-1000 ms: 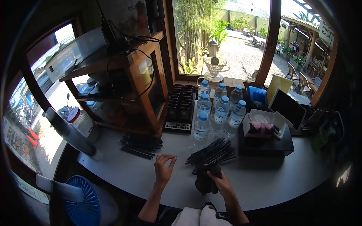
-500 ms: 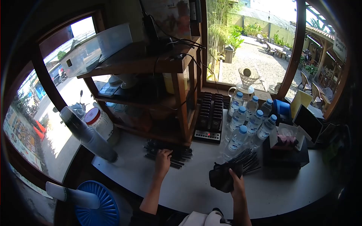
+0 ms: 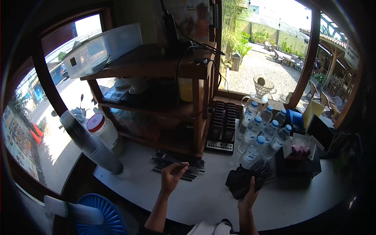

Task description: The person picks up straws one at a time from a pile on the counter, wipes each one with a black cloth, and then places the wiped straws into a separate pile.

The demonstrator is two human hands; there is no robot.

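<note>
One white counter [image 3: 196, 199] carries all the work, and a wooden shelf [image 3: 156, 72] stands at its back, toward the left. In front of the window is a black box [image 3: 297, 168], and just beside it seven water bottles [image 3: 254, 150] are grouped.

Smaller than these is the black pouch [image 3: 238, 182] in the right hand [image 3: 248, 196]. The thumb presses on it and the other fingers are hidden, so the hand seems to be gripping it. Just behind the pouch is a bundle of dark sticks [image 3: 261, 169]; whether some are inside, I cannot tell.

In front of the shelf lies a second pile of sticks [image 3: 192, 170], with the left hand [image 3: 171, 178] at its near edge. Thumb and forefinger are brought together and appear to pinch one dark stick [image 3: 171, 158]. In my judgement, the step in hand is the picking of a stick from this pile. A next move would call for a light, sure pinch, free of the neighbouring sticks, and a steady pouch.
</note>
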